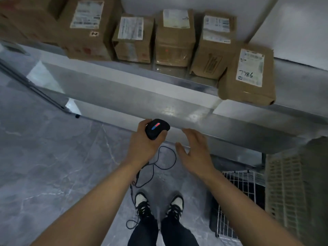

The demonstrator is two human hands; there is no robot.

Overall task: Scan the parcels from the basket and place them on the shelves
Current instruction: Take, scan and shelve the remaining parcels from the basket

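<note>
Looking straight down at a metal shelf [159, 96] here, so I'll use that as the reference for everything. The left hand [142, 146] is wrapped tight around a black scanner [157, 128], right at the shelf's front edge, and the scanner shows a red and blue light strip on top. Its thin black cable [159, 166] loops down toward the grey floor below the shelf. The right hand [193, 150] sits just beside the scanner, also at the shelf's front edge, fingers spread apart and holding nothing.

On top of the shelf there's a row of brown cardboard parcels [174, 38] with white labels, standing close together toward the back. 1 more parcel [248, 73] lies nearer the front edge at the right end of that row, and its label has 7786 handwritten on it.

Below the shelf, off to the right, a white wire basket [239, 197] sits on the floor; I can't tell what's inside. The person's black and white shoes [159, 205] are on the floor in front of the shelf.
</note>
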